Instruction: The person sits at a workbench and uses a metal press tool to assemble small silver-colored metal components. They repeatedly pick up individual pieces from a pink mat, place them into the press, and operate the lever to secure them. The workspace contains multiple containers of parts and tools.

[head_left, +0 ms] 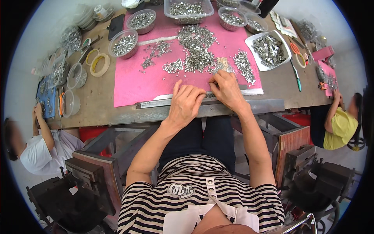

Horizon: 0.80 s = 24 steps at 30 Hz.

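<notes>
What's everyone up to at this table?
A person in a striped shirt has left hand and right hand close together over a metal strip at the front of the pink mat; anything pinched is too small to tell. Small metal pieces lie loose on the mat, with more in a white dish. Far left, a co-worker in white is at a blue mat; far right, another in yellow, at a small pink mat.

Near the bench's (95,105) front edge, the left hand (183,103) hid part of a metal rail (154,103); anything in the right hand's (228,90) pinch was too small to tell. At the far edge, a black object (269,6) was cut off. Both co-workers' heads (11,139) were blurred.
</notes>
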Each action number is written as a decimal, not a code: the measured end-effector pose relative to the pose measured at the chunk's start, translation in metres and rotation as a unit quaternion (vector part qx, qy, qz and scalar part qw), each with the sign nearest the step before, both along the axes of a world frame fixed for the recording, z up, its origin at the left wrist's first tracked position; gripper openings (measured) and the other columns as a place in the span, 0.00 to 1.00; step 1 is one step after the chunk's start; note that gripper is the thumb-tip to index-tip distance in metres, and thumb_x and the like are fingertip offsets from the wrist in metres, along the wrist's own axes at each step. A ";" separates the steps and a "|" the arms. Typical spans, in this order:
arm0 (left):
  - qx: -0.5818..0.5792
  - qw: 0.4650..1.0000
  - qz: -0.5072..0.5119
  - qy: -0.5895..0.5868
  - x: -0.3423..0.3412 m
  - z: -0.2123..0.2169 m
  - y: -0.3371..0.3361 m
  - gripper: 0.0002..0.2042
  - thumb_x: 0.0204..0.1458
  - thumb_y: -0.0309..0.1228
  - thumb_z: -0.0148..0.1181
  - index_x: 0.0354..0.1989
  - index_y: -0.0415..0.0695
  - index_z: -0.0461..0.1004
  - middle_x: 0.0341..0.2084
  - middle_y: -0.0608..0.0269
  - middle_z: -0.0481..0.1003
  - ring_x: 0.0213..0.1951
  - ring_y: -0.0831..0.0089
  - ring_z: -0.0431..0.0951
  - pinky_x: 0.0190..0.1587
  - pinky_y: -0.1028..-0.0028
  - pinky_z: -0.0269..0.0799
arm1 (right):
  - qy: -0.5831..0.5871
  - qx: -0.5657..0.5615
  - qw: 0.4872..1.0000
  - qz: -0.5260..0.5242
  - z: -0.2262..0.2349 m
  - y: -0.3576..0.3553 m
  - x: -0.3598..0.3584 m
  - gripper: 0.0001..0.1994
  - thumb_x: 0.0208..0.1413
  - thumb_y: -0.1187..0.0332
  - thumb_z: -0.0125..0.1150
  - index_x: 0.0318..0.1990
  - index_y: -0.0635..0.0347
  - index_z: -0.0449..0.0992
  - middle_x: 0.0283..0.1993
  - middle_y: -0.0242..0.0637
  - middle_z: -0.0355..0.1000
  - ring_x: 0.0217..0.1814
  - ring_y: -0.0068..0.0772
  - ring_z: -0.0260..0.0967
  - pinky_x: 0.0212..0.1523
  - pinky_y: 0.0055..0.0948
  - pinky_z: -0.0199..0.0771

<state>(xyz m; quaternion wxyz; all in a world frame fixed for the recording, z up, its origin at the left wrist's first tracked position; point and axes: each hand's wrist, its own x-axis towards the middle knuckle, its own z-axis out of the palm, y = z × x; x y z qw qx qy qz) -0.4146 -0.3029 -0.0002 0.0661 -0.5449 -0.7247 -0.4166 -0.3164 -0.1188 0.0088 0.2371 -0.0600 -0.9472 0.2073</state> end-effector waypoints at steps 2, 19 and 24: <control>0.005 1.000 0.020 0.009 0.005 -0.002 0.002 0.07 0.54 0.27 0.69 0.39 0.42 0.80 0.32 0.62 0.78 0.39 0.61 0.78 0.63 0.51 0.62 | -0.002 -0.006 1.000 0.005 0.001 0.000 0.000 0.03 0.56 0.74 0.66 0.36 0.61 0.78 0.32 0.36 0.69 0.35 0.40 0.69 0.44 0.38 0.63; 0.029 0.999 0.021 -0.015 0.002 -0.008 0.001 0.06 0.58 0.24 0.64 0.42 0.40 0.79 0.33 0.59 0.79 0.39 0.58 0.79 0.62 0.50 0.68 | 0.052 -0.032 0.997 0.049 0.006 -0.026 0.034 0.07 0.52 0.79 0.66 0.37 0.62 0.76 0.37 0.38 0.73 0.41 0.43 0.70 0.44 0.39 0.65; -0.003 1.000 0.010 -0.011 -0.013 0.004 0.008 0.11 0.62 0.28 0.60 0.51 0.42 0.79 0.47 0.56 0.79 0.52 0.54 0.76 0.67 0.42 0.57 | 0.135 -0.085 0.986 -0.047 -0.006 -0.018 0.049 0.09 0.52 0.82 0.65 0.40 0.62 0.79 0.39 0.40 0.78 0.43 0.42 0.75 0.46 0.38 0.69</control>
